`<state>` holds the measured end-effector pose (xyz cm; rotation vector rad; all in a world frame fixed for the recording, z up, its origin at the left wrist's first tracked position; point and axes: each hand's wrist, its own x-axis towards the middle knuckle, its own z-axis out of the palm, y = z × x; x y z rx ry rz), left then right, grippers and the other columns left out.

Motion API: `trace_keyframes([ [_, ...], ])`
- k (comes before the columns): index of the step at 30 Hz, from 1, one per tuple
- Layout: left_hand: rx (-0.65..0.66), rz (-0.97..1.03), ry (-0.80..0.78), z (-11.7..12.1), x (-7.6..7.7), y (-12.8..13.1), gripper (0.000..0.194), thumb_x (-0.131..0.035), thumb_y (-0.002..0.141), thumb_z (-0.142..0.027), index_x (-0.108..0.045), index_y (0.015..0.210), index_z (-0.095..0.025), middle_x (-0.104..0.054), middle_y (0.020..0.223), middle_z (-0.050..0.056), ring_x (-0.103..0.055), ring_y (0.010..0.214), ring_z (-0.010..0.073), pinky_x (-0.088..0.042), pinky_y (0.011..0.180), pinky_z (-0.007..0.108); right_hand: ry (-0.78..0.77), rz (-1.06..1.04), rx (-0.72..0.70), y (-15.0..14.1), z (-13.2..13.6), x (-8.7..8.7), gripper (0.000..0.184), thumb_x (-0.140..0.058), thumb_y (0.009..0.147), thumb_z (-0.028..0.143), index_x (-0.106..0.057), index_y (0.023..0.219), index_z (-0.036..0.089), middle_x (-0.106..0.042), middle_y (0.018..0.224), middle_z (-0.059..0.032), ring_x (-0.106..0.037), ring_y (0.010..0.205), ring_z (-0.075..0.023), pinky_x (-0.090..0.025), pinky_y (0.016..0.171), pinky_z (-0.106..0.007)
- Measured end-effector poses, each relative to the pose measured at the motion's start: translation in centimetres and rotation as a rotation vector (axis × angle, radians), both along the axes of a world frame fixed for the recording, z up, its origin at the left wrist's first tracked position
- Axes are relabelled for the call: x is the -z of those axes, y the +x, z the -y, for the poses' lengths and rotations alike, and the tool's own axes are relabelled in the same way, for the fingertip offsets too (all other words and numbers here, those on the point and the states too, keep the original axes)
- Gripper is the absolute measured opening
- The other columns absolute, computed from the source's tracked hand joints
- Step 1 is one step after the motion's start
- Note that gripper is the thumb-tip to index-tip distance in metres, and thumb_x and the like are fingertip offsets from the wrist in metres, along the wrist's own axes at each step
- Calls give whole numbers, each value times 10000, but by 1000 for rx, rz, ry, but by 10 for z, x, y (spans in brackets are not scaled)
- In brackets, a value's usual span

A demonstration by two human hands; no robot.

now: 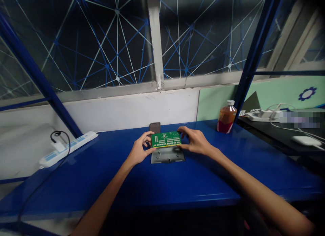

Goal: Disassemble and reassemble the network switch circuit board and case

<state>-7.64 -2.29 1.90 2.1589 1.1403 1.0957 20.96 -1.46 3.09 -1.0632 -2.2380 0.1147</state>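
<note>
A green circuit board (pixel 166 139) is held between my two hands, tilted toward me with its yellow lower edge nearest. My left hand (pixel 141 147) grips its left end with thumb below and fingers above. At the right end, my right hand (pixel 194 140) pinches it the same way. Beneath the board a dark grey plastic casing (pixel 168 156) lies on the blue table (pixel 122 185); the board hides its rear part. Behind the board is a flat dark rectangular object (pixel 155 127), partly covered, its kind unclear.
A white power strip (pixel 71 149) with a plugged-in black cable lies at the left. At the back right stands a bottle (pixel 226 117) of amber drink. Beyond the blue frame post, a black side table (pixel 279 134) carries white chargers and cables.
</note>
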Motion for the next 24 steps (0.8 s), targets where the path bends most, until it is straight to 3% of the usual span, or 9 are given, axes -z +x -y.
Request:
trace_keyframes([
  [13, -1, 92, 28, 0, 2, 2, 647, -656, 717, -234, -463, 1332, -175, -565, 822, 8, -515, 688, 120, -445, 651, 275, -43, -55, -20, 2, 0, -5, 507, -686, 732, 330, -491, 1180, 195, -678, 965, -72, -610, 724, -177, -421, 639, -284],
  [24, -11, 107, 30, 4, -4, 5, 620, -669, 735, -202, -425, 1304, -179, -604, 807, 8, -543, 690, 125, -429, 644, 254, -53, -73, -18, 2, -1, -5, 520, -704, 730, 338, -491, 1185, 207, -686, 942, -54, -641, 776, -196, -444, 640, -287],
])
